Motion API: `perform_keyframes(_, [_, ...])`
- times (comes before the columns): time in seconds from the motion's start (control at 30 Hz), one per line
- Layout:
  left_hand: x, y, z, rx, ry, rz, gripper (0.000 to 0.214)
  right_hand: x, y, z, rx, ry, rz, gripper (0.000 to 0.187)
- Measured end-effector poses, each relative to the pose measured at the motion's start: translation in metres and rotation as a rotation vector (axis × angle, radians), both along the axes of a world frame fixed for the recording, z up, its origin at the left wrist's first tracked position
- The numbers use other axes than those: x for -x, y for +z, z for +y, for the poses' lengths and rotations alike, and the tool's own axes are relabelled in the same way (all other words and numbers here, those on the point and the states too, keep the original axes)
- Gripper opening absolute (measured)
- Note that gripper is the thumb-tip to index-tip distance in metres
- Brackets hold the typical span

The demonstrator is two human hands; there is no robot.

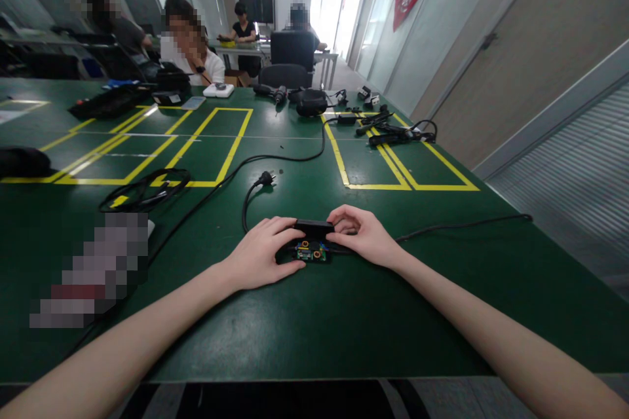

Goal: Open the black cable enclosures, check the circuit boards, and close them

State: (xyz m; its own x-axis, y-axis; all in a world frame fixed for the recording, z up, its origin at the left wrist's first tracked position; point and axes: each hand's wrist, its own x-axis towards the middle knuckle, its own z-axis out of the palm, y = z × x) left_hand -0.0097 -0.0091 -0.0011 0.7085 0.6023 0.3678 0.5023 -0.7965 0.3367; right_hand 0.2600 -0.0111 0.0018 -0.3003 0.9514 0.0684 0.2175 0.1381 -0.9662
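Note:
A small green circuit board (311,251) with copper coils lies on the green table. Just behind it, a black plastic cover (314,229) is held up on edge. My left hand (268,250) grips the cover's left end with its fingers, while its thumb reaches along the board's near left edge. At the cover's right end, my right hand (364,234) pinches it between thumb and curled fingers. A black cord (457,227) runs off to the right from the board. Another cord, ending in a power plug (266,178), curves behind my left hand.
A blurred-out object (98,268) and a coiled cable (147,190) lie to the left. Yellow tape (378,187) marks rectangles on the table (236,340). Farther back are a power drill (278,94) and tangled black cables (393,132). Several people sit beyond.

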Motion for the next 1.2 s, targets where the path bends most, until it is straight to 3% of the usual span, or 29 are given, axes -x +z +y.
perform_keyframes(1.2, [0.0008,0.0037,-0.0009,-0.053,-0.028,-0.022,0.027,-0.0018,0.0014,-0.0035,-0.049,0.05,-0.028,0.025])
